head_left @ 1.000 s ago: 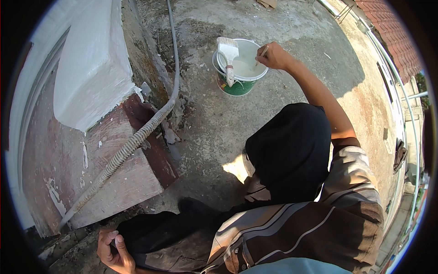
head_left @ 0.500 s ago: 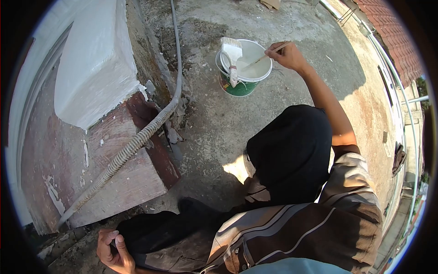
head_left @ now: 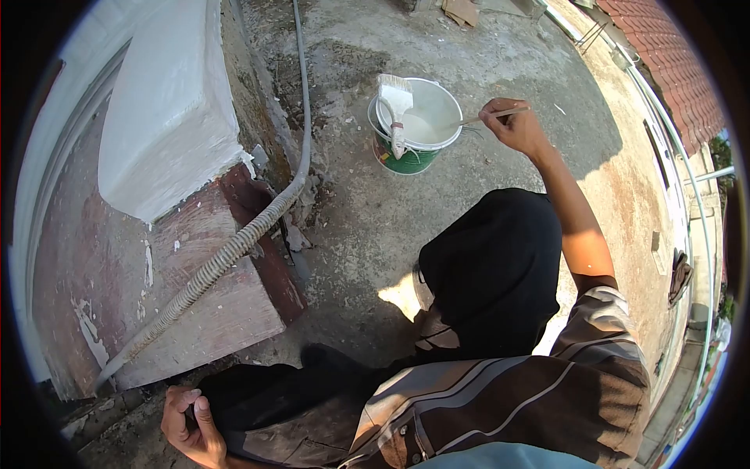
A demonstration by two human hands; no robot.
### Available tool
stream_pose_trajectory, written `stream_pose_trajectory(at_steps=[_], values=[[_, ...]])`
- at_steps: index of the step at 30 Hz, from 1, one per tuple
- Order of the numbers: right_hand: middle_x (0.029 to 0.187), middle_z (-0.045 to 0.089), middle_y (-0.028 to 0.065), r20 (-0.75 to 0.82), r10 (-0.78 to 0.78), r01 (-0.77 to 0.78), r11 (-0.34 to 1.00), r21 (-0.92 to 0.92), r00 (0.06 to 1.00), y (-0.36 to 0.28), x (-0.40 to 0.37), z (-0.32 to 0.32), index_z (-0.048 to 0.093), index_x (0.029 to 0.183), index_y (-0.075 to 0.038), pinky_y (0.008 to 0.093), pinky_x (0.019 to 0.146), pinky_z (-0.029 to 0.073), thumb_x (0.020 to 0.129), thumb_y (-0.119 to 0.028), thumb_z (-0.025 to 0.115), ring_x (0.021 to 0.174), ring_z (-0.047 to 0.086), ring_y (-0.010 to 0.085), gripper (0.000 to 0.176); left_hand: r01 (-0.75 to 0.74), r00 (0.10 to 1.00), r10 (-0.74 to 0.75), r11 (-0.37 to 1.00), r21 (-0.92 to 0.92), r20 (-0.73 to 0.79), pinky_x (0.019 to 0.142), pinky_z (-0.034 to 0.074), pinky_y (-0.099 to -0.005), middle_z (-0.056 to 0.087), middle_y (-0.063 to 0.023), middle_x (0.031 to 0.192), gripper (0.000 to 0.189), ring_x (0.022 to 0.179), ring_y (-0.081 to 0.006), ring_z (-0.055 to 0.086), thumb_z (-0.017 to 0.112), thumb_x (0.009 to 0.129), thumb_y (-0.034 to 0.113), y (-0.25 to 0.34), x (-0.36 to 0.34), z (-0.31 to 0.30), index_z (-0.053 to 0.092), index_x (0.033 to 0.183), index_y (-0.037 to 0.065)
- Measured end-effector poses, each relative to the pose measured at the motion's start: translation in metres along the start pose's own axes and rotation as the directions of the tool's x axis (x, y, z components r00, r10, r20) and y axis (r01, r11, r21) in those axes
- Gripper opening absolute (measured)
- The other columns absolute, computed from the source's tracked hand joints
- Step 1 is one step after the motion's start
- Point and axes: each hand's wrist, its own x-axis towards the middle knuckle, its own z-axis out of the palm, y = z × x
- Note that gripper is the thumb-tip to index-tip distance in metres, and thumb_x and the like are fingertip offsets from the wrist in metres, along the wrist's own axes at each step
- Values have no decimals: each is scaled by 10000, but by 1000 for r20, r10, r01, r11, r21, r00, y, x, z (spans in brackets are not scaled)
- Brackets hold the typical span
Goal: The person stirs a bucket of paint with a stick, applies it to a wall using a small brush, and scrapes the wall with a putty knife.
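A green and white bucket (head_left: 407, 161) stands on the concrete floor, with white liquid inside. A wide white-bristled brush (head_left: 396, 94) rests on its left rim, handle hanging outside. My right hand (head_left: 513, 127) is closed around a thin stick (head_left: 471, 121), whose far end reaches over the right rim towards the white liquid. Down at the lower left, my left hand (head_left: 192, 426) is beside my leg, its fingers curled with the thumb near them; no object shows in it.
A ribbed grey hose (head_left: 226, 255) crosses the block at left, below a white-painted pillar (head_left: 168, 109). Cardboard (head_left: 461, 11) lies at the top. Pipes (head_left: 664, 109) run along the right edge, near a red tiled roof (head_left: 664, 55).
My right hand has moved slightly right and down, and the stick now lies flatter across the bucket's right rim. My left hand has barely moved.
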Motion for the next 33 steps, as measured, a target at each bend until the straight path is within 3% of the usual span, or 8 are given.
stream_pose_trajectory(at_steps=[5, 8, 11, 17, 23, 26, 29, 33], values=[[704, 625, 152, -13, -86, 86, 996, -15, 996, -7, 16, 8, 651, 825, 16, 356, 569, 498, 818, -114, 613, 601, 615, 252, 135, 20, 1000, -20, 1000, 3, -12, 619, 333, -252, 508, -70, 744, 76, 671, -136, 430, 585, 860, 44, 3, 0, 0, 552, 849, -23], [736, 621, 172, 138, -285, 311, 920, -237, 949, -5, 28, 17, 637, 834, 17, 400, 637, 518, 809, -103, 606, 677, 625, 331, 126, 29, 999, -29, 999, -14, -15, 620, 334, -252, 512, -70, 746, 82, 669, -136, 427, 590, 859, 45, 2, -1, 0, 551, 842, -26], [768, 617, 180, 150, -298, 330, 902, -278, 943, -25, 34, 16, 632, 843, 8, 424, 661, 512, 804, -103, 602, 724, 608, 371, 122, 18, 1000, -18, 999, 35, -24, 623, 338, -251, 515, -73, 750, 89, 672, -137, 430, 595, 860, 50, 4, -2, -1, 551, 843, -26], [780, 615, 168, 132, -303, 328, 909, -256, 944, -65, 31, -10, 628, 811, 9, 419, 643, 504, 782, -52, 616, 732, 611, 350, 69, -10, 1000, 10, 1000, 20, -23, 631, 347, -253, 525, -82, 749, 102, 677, -143, 443, 597, 861, 63, -8, -7, -7, 554, 835, -25], [737, 568, 159, 459, -288, 385, 913, -133, 840, -50, 14, -28, 629, 812, 17, 415, 637, 467, 741, -2, 623, 712, 565, 354, 74, 1, 998, -3, 1000, -26, -69, 598, 379, -296, 543, -112, 681, 88, 628, -208, 503, 643, 757, 7, -8, -3, -6, 582, 814, -21], [732, 584, 174, 189, -403, 414, 910, -18, 895, -66, 6, -37, 633, 846, 20, 387, 591, 461, 755, -6, 630, 650, 565, 340, 94, -38, 994, 34, 999, -39, -104, 594, 393, -318, 584, -103, 660, 118, 592, -228, 536, 690, 694, 12, -8, 3, -6, 611, 777, -13], [701, 581, 185, 391, -250, 315, 943, -111, 886, -58, -8, -36, 630, 850, 28, 392, 567, 449, 729, 19, 621, 631, 580, 348, 122, -90, 993, 87, 995, -42, -76, 591, 403, -321, 605, -105, 680, 125, 592, -247, 547, 717, 679, 8, -12, 8, -11, 629, 767, -6], [686, 583, 162, 246, -289, 319, 944, -90, 925, -43, -13, -48, 629, 877, 60, 356, 530, 430, 825, -3, 575, 580, 581, 262, 98, -130, 991, 133, 986, -107, 19, 625, 438, -349, 616, -95, 724, 89, 652, -263, 581, 699, 727, 35, -11, 11, -18, 635, 786, 14]])
